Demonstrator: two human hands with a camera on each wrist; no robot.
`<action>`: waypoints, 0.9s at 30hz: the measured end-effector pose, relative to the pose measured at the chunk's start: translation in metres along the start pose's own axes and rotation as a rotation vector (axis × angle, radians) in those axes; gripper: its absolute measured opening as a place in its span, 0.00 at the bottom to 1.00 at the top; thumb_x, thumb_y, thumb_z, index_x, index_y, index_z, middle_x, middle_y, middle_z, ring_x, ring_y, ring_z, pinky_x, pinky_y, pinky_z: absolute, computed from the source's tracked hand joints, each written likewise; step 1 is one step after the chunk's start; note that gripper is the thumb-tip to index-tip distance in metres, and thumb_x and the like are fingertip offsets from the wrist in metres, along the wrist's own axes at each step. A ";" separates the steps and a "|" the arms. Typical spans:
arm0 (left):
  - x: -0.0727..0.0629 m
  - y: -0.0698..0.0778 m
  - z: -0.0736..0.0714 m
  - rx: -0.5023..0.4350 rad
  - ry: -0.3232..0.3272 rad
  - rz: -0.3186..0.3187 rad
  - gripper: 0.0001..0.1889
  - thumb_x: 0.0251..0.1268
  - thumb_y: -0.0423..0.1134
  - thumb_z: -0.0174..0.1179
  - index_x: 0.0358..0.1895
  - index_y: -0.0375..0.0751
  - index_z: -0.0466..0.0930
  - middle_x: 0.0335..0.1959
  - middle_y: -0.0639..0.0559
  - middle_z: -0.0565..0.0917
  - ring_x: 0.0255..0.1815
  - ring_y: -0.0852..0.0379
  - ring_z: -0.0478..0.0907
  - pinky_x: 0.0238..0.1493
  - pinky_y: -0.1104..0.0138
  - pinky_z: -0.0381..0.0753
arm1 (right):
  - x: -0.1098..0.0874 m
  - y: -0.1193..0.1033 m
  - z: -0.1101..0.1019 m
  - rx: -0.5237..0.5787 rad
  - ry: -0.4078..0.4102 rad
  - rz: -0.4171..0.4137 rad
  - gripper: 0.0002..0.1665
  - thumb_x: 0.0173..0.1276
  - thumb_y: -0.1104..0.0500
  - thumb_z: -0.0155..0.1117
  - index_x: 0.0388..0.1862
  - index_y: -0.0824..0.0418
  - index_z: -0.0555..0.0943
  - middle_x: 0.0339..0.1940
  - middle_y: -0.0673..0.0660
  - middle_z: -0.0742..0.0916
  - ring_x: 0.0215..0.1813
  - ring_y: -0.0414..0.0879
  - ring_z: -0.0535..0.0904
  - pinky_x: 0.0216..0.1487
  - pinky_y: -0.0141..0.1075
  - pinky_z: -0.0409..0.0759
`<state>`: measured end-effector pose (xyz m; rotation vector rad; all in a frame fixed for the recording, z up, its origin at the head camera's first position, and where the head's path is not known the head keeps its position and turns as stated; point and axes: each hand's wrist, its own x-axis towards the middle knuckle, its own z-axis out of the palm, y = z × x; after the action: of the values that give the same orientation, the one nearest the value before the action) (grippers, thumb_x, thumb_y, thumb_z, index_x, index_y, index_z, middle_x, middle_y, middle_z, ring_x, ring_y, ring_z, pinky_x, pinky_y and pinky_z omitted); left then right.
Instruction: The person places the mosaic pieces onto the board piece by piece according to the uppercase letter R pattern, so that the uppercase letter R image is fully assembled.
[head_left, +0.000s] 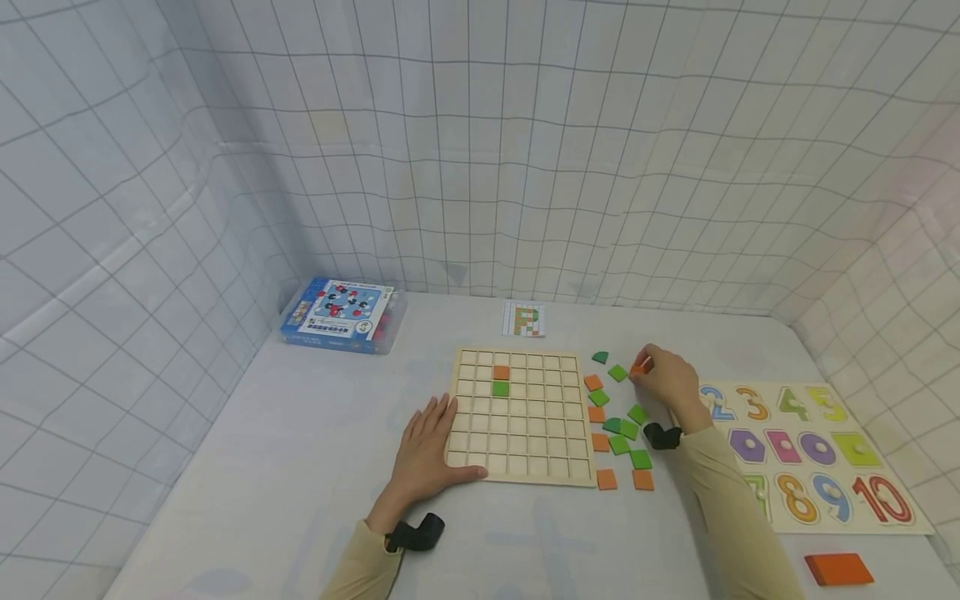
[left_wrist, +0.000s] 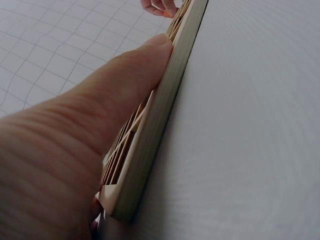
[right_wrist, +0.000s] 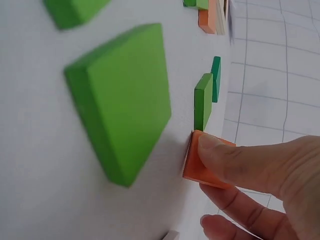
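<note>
A wooden grid board (head_left: pixel 517 414) lies in the middle of the table, with one orange tile (head_left: pixel 501 372) and one green tile (head_left: pixel 500 388) set in its cells. My left hand (head_left: pixel 426 446) lies flat at the board's left edge, fingers straight, thumb along the front edge (left_wrist: pixel 150 145). My right hand (head_left: pixel 666 379) pinches an orange tile (right_wrist: pixel 205 162) at the far right of the loose pile, still touching the table. Beside it lie a green tile (right_wrist: pixel 202 102) and a larger-looking green tile (right_wrist: pixel 122 100).
Several loose green and orange tiles (head_left: pixel 618 429) lie right of the board. A number puzzle board (head_left: pixel 806 450) sits further right, an orange block (head_left: pixel 838 569) at the front right. A pattern card (head_left: pixel 523 319) and a blue box (head_left: pixel 341 314) lie at the back.
</note>
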<state>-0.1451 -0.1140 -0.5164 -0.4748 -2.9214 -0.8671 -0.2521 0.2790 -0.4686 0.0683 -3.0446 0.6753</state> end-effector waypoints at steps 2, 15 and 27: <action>0.000 0.000 0.000 0.001 0.000 0.000 0.59 0.41 0.66 0.68 0.73 0.34 0.54 0.74 0.40 0.54 0.74 0.43 0.44 0.70 0.49 0.41 | -0.001 0.000 0.001 0.004 0.011 -0.005 0.12 0.61 0.59 0.68 0.37 0.63 0.76 0.35 0.64 0.83 0.32 0.56 0.76 0.32 0.47 0.72; 0.000 -0.001 0.000 0.003 0.001 -0.001 0.59 0.40 0.66 0.68 0.73 0.34 0.54 0.74 0.40 0.54 0.74 0.43 0.43 0.70 0.50 0.41 | -0.013 -0.013 0.003 0.009 0.105 -0.032 0.13 0.64 0.54 0.66 0.32 0.62 0.74 0.28 0.58 0.81 0.24 0.49 0.70 0.24 0.39 0.66; 0.001 -0.002 0.002 0.007 -0.001 -0.004 0.59 0.40 0.67 0.68 0.73 0.34 0.54 0.74 0.41 0.54 0.74 0.44 0.43 0.70 0.50 0.41 | -0.016 -0.051 0.019 0.059 0.207 -0.247 0.14 0.65 0.53 0.67 0.35 0.60 0.73 0.24 0.54 0.81 0.16 0.43 0.64 0.16 0.35 0.62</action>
<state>-0.1464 -0.1142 -0.5184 -0.4694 -2.9265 -0.8577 -0.2344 0.2258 -0.4646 0.3466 -2.7563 0.7033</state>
